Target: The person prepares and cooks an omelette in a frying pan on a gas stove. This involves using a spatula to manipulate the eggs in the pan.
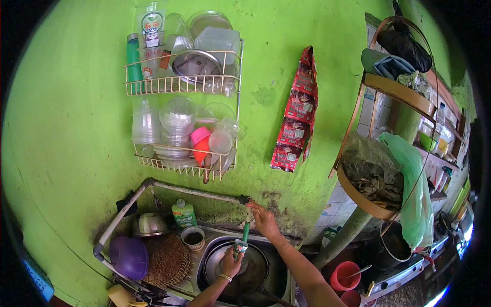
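My left hand (pixel 231 265), with a bracelet at the wrist, grips a small printed cup (pixel 240 246). It holds the cup over the sink, right below the end of a green hose (pixel 246 232). My right hand (pixel 264 221) is raised to the tap (pixel 248 204) at the end of the white pipe, its fingers closed about it. Below the cup, a wide pan (pixel 259 276) with a dark handle sits in the metal sink (pixel 283 259). Whether water is running cannot be made out.
Left of the sink stand a tub (pixel 193 238), a green pouch (pixel 184 213), a woven tray (pixel 166 258), a purple bowl (pixel 129 257) and a metal pot (pixel 150 224). The white pipe (pixel 197 191) runs above. At right are a red container (pixel 343 275) and a hanging rack (pixel 365 207).
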Tool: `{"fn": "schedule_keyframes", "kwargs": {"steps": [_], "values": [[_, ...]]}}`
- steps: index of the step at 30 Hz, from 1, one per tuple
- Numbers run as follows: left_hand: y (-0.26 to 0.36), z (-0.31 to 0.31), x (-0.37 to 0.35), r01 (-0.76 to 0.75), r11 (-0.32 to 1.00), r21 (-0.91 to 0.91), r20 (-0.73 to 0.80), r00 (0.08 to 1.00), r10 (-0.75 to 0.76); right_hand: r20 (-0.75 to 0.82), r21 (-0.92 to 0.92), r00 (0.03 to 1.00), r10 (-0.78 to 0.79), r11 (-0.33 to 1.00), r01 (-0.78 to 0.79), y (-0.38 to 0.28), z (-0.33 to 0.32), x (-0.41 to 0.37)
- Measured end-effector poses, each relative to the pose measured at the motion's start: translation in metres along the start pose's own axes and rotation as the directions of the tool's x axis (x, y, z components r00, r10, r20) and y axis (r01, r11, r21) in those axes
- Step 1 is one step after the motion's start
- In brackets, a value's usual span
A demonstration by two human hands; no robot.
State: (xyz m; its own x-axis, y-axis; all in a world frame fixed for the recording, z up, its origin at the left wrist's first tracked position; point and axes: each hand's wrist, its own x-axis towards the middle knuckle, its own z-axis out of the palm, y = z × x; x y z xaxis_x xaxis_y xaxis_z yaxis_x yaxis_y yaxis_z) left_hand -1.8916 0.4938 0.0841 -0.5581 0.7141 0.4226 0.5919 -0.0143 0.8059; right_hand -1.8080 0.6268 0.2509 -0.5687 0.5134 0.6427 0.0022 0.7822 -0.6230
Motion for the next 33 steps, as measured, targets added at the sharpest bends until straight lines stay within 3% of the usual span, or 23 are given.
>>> {"fn": "schedule_keyframes", "kwargs": {"steps": [2,4,5,8,9,10,11,14,16,17,18,19,22,23,24,25,26,27,28,29,30,31,33], "values": [[0.005,-0.005,0.006,-0.109,0.994,-0.006,-0.025,0.994,0.108,-0.035,0.021,0.999,-0.025,0.999,0.026,0.000,0.001,0.004],[0.005,-0.010,0.002,0.130,0.991,-0.022,0.097,0.987,-0.127,0.002,0.025,0.997,0.076,0.997,-0.076,-0.008,-0.002,0.001],[0.006,-0.011,0.004,0.128,0.991,-0.025,0.100,0.987,-0.125,0.040,0.028,0.987,0.157,0.987,-0.158,-0.012,-0.003,0.003],[0.022,-0.016,0.010,0.085,0.956,-0.281,0.245,0.969,-0.014,-0.003,-0.001,0.995,0.095,0.995,-0.095,-0.015,0.003,0.000],[0.025,-0.019,0.011,0.262,0.954,-0.146,0.332,0.922,-0.202,-0.008,-0.009,0.995,0.099,0.995,-0.099,-0.014,0.012,-0.004],[0.017,-0.015,0.007,0.259,0.954,-0.151,0.340,0.920,-0.197,-0.092,-0.140,0.994,0.063,0.987,-0.076,-0.014,0.027,-0.008],[0.003,-0.008,0.001,0.204,0.967,-0.154,0.296,0.943,-0.152,-0.172,-0.272,0.985,0.015,0.960,-0.062,-0.012,0.038,-0.009],[-0.003,-0.003,-0.008,0.171,0.967,-0.190,0.314,0.944,-0.105,-0.254,-0.215,0.967,-0.036,0.976,-0.020,-0.020,0.054,-0.010],[-0.010,0.002,-0.018,0.021,0.943,-0.333,0.161,0.986,0.035,-0.206,-0.180,0.978,-0.030,0.984,-0.008,-0.020,0.042,-0.008],[-0.016,0.000,-0.027,-0.058,0.986,-0.158,0.140,0.987,0.080,-0.097,-0.256,0.995,0.003,0.966,-0.028,-0.020,0.032,-0.011],[0.003,-0.011,-0.028,-0.194,0.958,-0.211,0.037,0.978,0.207,0.008,-0.329,0.999,0.046,0.943,-0.040,-0.023,0.021,-0.016],[-0.008,-0.009,-0.033,-0.165,0.978,-0.127,0.013,0.986,0.168,0.019,-0.327,0.998,0.055,0.944,-0.045,-0.031,0.010,-0.022],[-0.033,-0.022,-0.040,0.111,0.991,-0.074,-0.034,0.993,-0.113,0.017,-0.253,0.998,0.054,0.966,-0.048,-0.031,-0.016,-0.064],[-0.033,-0.023,-0.042,0.103,0.971,-0.215,-0.052,0.992,-0.117,-0.023,-0.230,0.999,0.034,0.972,-0.039,-0.027,-0.025,-0.083],[-0.030,-0.026,-0.045,0.038,0.989,-0.140,-0.047,0.998,-0.045,-0.001,-0.254,0.998,0.069,0.965,-0.067,-0.028,-0.037,-0.105],[-0.018,-0.035,-0.045,0.173,0.981,0.086,0.044,0.983,-0.177,0.010,-0.282,0.993,0.116,0.953,-0.109,-0.029,-0.051,-0.131],[-0.054,-0.031,-0.045,-0.033,0.980,0.197,0.019,0.999,0.030,-0.035,-0.312,0.989,0.144,0.938,-0.148,-0.029,-0.066,-0.159],[-0.054,-0.022,-0.044,0.145,0.945,-0.295,-0.116,0.976,-0.186,-0.019,-0.318,0.984,0.179,0.932,-0.175,-0.029,-0.082,-0.188],[-0.075,-0.027,-0.052,0.193,0.976,-0.102,-0.045,0.979,-0.199,-0.007,-0.324,0.977,0.215,0.924,-0.205,-0.030,-0.101,-0.215],[-0.053,-0.024,-0.053,0.170,0.963,-0.207,-0.086,0.978,-0.191,-0.054,-0.350,0.968,0.246,0.903,-0.249,-0.036,-0.123,-0.242],[-0.066,-0.029,-0.058,0.195,0.977,-0.087,0.061,0.980,-0.190,-0.036,-0.389,0.958,0.283,0.879,-0.275,-0.043,-0.147,-0.271],[-0.058,-0.027,-0.056,0.063,0.990,-0.127,-0.010,0.998,-0.064,-0.014,-0.424,0.947,0.321,0.856,-0.296,-0.049,-0.170,-0.301],[-0.053,-0.024,-0.057,0.265,0.922,-0.281,-0.050,0.956,-0.289,-0.120,-0.426,0.892,0.435,0.789,-0.442,-0.055,-0.213,-0.370]]}}
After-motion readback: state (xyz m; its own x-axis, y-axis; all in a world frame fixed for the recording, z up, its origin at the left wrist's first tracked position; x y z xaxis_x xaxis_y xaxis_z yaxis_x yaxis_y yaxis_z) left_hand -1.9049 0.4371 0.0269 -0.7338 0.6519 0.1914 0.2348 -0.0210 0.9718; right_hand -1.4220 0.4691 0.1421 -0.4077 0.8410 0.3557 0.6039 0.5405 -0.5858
